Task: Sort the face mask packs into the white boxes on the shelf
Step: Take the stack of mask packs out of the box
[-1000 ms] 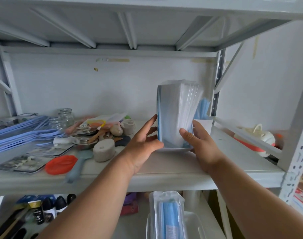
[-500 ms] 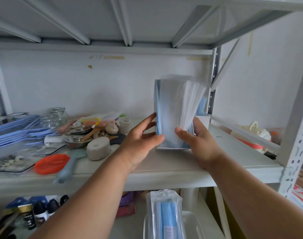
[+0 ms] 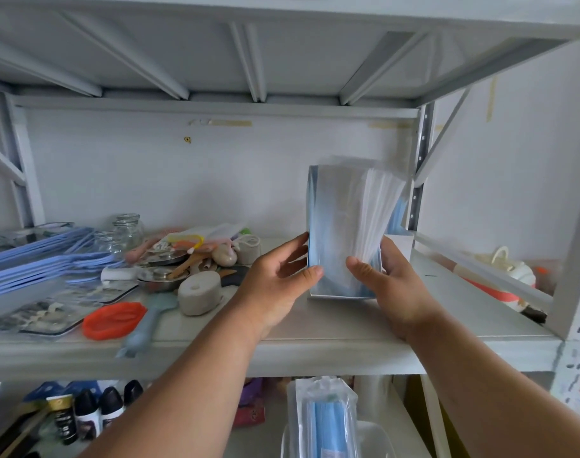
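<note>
Upright stack of glossy clear-wrapped blue face mask packs stands in a low white cardboard box at shelf right, left hand and right hand gripping its sides, thumbs pressed on front.
</note>
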`<state>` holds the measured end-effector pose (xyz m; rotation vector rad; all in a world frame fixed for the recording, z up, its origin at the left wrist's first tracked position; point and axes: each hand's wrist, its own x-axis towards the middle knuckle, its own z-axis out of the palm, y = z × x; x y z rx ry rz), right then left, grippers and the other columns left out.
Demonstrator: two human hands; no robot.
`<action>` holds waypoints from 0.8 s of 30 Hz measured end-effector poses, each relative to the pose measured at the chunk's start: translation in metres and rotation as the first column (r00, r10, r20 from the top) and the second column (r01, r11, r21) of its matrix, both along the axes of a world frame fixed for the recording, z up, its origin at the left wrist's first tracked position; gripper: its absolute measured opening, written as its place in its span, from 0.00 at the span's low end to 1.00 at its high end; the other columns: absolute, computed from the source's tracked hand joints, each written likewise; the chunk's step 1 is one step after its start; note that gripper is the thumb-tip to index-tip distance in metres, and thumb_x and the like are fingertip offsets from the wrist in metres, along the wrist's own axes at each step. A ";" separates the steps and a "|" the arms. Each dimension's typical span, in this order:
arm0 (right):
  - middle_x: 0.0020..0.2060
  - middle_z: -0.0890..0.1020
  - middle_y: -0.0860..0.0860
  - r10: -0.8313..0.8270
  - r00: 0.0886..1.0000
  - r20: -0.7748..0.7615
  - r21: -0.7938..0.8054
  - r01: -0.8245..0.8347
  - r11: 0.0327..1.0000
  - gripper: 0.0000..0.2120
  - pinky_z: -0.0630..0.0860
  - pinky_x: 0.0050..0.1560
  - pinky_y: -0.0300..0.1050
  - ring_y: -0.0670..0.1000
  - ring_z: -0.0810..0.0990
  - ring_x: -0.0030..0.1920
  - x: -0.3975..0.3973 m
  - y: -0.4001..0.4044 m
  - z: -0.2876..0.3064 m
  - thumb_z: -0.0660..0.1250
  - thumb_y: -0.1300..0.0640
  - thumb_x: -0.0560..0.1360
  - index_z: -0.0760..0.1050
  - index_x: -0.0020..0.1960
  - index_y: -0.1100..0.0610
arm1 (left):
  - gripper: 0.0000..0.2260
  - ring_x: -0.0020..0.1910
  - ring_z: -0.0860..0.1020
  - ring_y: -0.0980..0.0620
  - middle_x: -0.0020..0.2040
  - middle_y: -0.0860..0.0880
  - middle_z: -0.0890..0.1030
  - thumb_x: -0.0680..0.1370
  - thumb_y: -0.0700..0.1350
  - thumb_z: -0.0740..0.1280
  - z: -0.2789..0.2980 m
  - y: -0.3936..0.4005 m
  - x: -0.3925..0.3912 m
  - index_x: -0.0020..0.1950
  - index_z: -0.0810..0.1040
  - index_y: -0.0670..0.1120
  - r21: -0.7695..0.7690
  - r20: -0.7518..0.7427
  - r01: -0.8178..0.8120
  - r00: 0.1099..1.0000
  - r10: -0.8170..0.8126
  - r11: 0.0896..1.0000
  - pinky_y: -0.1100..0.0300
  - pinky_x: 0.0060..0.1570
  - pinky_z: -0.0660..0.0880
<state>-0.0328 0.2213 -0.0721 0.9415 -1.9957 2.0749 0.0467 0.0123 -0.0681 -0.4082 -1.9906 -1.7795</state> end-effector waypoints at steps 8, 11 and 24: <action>0.71 0.83 0.51 -0.014 1.000 0.009 -0.003 0.014 1.000 0.38 0.81 0.72 0.63 0.53 0.86 0.67 -0.005 -0.001 -0.002 0.80 0.30 0.69 0.75 0.77 0.36 | 0.23 0.46 0.77 0.54 0.51 0.54 0.87 0.83 0.36 0.63 0.004 0.005 0.004 0.62 0.83 0.64 -0.047 -0.017 -0.155 0.988 0.154 0.987 0.54 0.48 0.74; 0.73 0.81 0.50 -0.014 1.000 0.011 0.011 0.014 1.000 0.38 0.81 0.72 0.62 0.52 0.86 0.67 -0.005 0.000 -0.003 0.78 0.30 0.70 0.74 0.77 0.35 | 0.23 0.43 0.74 0.54 0.46 0.57 0.86 0.83 0.35 0.62 0.005 0.006 0.004 0.61 0.83 0.63 -0.051 -0.012 -0.165 0.986 0.164 0.985 0.55 0.46 0.72; 0.68 0.86 0.51 0.022 1.000 -0.021 -0.027 -0.023 0.999 0.25 0.84 0.68 0.65 0.57 0.89 0.62 0.006 -0.002 0.001 0.77 0.49 0.82 0.77 0.77 0.44 | 0.26 0.66 0.81 0.57 0.64 0.59 0.85 0.73 0.59 0.79 -0.001 0.001 -0.002 0.70 0.79 0.60 -0.119 -0.062 -0.203 0.979 0.196 0.972 0.46 0.69 0.77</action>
